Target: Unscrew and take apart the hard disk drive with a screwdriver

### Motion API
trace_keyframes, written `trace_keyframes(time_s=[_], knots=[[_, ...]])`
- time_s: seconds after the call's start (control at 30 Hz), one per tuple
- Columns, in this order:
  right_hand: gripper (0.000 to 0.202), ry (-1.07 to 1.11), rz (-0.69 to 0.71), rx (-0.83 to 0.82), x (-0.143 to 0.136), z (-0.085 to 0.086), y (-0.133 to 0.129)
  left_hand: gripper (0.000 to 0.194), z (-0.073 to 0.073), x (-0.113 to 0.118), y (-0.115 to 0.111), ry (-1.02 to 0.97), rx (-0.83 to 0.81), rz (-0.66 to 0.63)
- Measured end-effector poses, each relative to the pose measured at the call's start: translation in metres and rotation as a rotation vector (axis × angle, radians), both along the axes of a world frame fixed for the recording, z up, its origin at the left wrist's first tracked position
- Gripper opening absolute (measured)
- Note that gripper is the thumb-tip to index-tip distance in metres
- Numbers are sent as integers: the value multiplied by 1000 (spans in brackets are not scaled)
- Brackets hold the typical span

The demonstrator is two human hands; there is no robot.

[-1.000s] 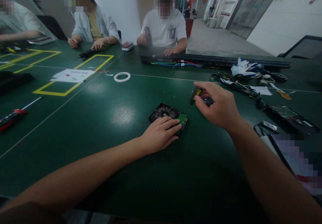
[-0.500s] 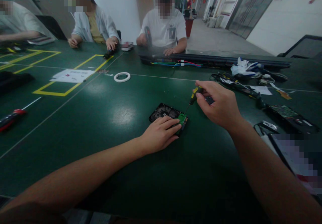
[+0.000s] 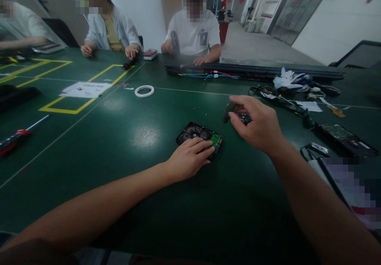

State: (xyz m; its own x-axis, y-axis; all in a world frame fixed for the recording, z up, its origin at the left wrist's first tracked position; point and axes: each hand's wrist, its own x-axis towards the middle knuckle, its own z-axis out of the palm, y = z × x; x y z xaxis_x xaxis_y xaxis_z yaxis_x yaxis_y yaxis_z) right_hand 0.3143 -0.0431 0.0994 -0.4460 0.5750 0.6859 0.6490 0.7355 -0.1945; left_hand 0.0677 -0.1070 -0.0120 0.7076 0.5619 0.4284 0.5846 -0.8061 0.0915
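Note:
A hard drive with a green circuit board lies on the dark green table. My left hand rests across it, fingers over the top and thumb along the near edge, gripping it and covering part of the board. Closed around the dark handle of a screwdriver is my right hand. The screwdriver is tilted, its thin shaft reaching down to the board's right end. A small dark part shows just behind my right fingers; most of it is hidden.
A white tape roll lies beyond the drive, and a red-and-black screwdriver at far left. Cables, gloves and another circuit-board device are to the right. Several people sit across the table, near a long black panel.
The screwdriver handle has turned, its yellow marks now mostly out of sight. My right hand has shifted slightly left; my left hand and the drive have stayed put.

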Motion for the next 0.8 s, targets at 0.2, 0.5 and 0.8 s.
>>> trace_keyframes(time_s=[0.2, 0.5, 0.8], knots=[[32, 9, 8, -9, 0, 0, 1, 43, -6, -1, 0, 32, 3, 17], [34, 23, -29, -10, 0, -1, 2, 39, -7, 3, 4, -7, -4, 32], [28, 43, 10, 21, 2, -3, 4, 37, -5, 6, 3, -36, -10, 28]])
